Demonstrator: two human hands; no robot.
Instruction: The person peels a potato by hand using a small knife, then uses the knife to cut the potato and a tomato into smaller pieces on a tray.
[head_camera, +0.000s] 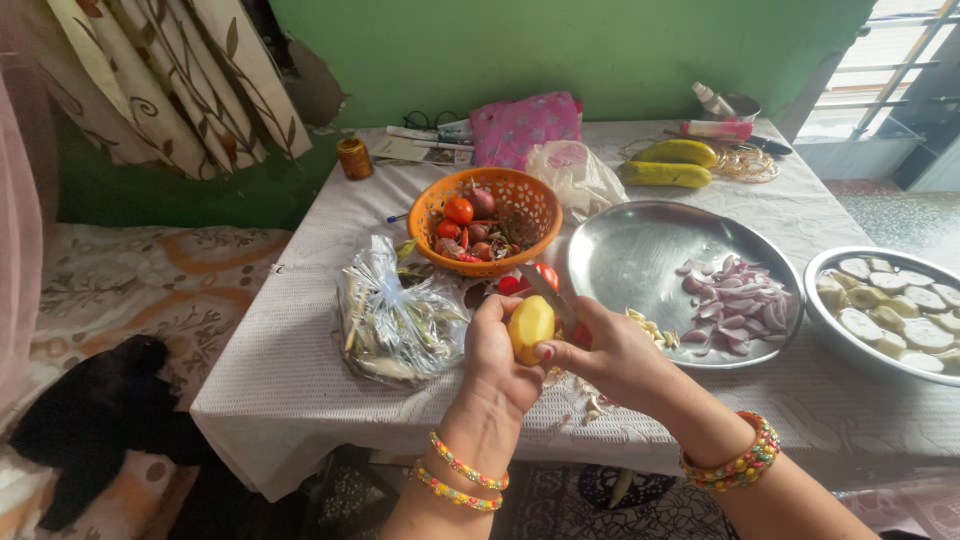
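Here we hold a peeled yellow potato (530, 327) in our left hand (497, 352), fingers (487, 312) curled shut around it, just in front of the big steel plate (640, 255). Our right hand (610, 350) is closed on a knife (545, 287), thumb pressed to the potato and the blade slanting up and away from it toward the orange basket (520, 205). The potato hangs over the near edge of the bench (300, 370), above a scatter of peelings (590, 405).

On the plate lie sliced purple onions (735, 300) at its right side and a few pale garlic pieces (650, 328) at its near rim. To the right of the plate sits a steel bowl (830, 330) of pale vegetable slices (900, 310). Left of the plate, the basket holds tomatoes (459, 210) and small onions, and a clear plastic bag (395, 320) of greens lies just in front of the basket. Behind the plate, two yellow-green mangoes (672, 163) rest near the far edge, with a pink pouch (525, 125) further left.
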